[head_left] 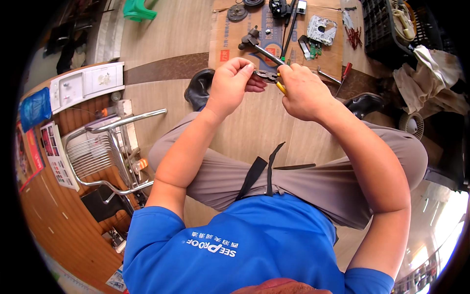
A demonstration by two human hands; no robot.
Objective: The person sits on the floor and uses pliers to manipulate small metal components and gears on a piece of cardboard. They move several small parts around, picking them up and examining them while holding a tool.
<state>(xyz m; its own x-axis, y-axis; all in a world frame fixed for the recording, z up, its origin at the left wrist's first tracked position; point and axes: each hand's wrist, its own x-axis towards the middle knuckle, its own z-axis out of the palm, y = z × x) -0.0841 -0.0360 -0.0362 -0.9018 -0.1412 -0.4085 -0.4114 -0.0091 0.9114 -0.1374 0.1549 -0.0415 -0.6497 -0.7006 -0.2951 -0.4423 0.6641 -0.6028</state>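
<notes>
My right hand [304,92] is closed around pliers [266,75] with yellow handles, their dark jaws pointing left. My left hand [231,84] meets the jaw end, thumb and forefinger pinched together. Whatever it pinches is too small or hidden to make out. Just beyond the hands a hammer [266,52] with a metal shaft lies on a flattened cardboard sheet [227,43]; its shaft end passes behind my right hand. On the cardboard, right of the hammer, are a silver drive-like part [321,30] and a small green circuit board [315,49].
A red-handled screwdriver [346,71] lies right of the cardboard, near several reddish pieces [353,38]. Black crates [384,29] and a beige cloth [423,78] are at the far right. A chrome-framed rack [90,157] stands left; a green stool [139,10] is at far left.
</notes>
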